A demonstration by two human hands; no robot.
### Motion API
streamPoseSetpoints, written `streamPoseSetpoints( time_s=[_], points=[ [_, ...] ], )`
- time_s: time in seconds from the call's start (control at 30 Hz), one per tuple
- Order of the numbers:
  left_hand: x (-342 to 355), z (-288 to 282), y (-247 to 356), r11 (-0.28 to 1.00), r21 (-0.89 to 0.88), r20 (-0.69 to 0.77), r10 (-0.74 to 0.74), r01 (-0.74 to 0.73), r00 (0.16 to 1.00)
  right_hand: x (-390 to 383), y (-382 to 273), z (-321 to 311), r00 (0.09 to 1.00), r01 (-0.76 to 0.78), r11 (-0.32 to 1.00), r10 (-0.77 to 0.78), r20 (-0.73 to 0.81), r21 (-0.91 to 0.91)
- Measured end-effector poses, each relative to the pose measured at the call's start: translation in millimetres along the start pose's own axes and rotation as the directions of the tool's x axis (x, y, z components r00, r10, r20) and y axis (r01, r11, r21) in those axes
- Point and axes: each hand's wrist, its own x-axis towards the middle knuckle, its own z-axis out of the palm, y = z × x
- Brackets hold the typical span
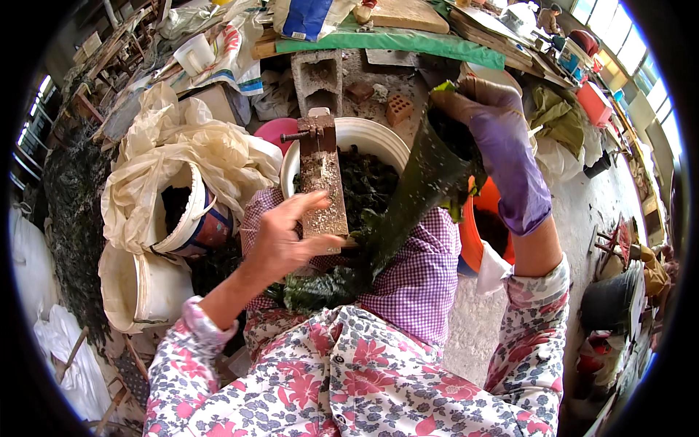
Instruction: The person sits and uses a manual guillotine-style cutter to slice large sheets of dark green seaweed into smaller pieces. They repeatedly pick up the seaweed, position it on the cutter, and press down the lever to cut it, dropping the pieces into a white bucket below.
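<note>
My right hand [502,138], in a purple and brownish glove, is raised at the right and closed on the upper end of a long dark green kelp blade [419,186]. The blade slants down leftward across my lap, with a bunched part [317,288] near my waist. My bare left hand [280,237] has its fingers apart at the near end of a narrow wooden board [320,175]. Pale crumbs coat the board, and a bolt sticks out at its far end. Beneath it stands a white bucket [375,131] containing dark seaweed [368,178].
An orange bucket [472,237] with dark contents stands right of my lap. On the left are a bag-lined bucket [186,218] and a tipped white bucket [156,288]. A pink basin [275,132], a concrete block [318,80] and a green-edged table [393,40] lie ahead.
</note>
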Motion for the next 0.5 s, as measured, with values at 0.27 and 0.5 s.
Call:
streamPoseSetpoints(
  time_s=[0.27, 0.5],
  points=[
    [57, 79, 7, 0.964, -0.237, -0.181, 0.078, -0.120, 0.980, 10, -30, 6, 0.999, 0.032, 0.997, -0.034, 0.026, 0.069],
    [35, 18, 13, 0.209, -0.899, 0.297, -0.353, 0.384, 0.887, 11, -17, 1, 0.994, -0.079, 0.979, 0.061, 0.096, 0.189]
  ],
)
